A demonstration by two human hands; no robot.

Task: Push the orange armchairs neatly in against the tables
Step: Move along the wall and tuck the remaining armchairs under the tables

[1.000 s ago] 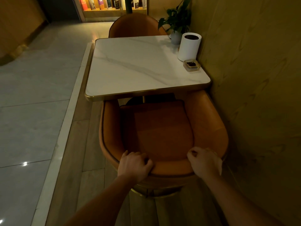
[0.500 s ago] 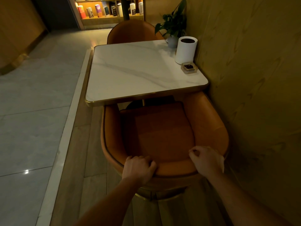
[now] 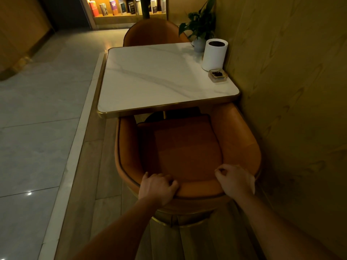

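Observation:
An orange armchair [image 3: 187,147] stands in front of me, its arm fronts tucked under the near edge of a white marble table [image 3: 159,79] with a gold rim. My left hand [image 3: 157,188] grips the top of the chair's backrest on the left, fingers curled over it. My right hand [image 3: 235,180] grips the backrest top on the right. A second orange armchair [image 3: 152,32] stands at the table's far side, pushed in against it.
A wooden wall [image 3: 291,109] runs close along the right of chair and table. On the table's right side stand a white cylinder [image 3: 214,54], a small ashtray [image 3: 217,75] and a potted plant [image 3: 201,29]. Shiny tiled floor [image 3: 37,128] spreads to the left; bookshelves [image 3: 124,6] at the back.
The chair sits slightly further under the table edge and my view has come a little closer. Both hands have kept their hold on the backrest.

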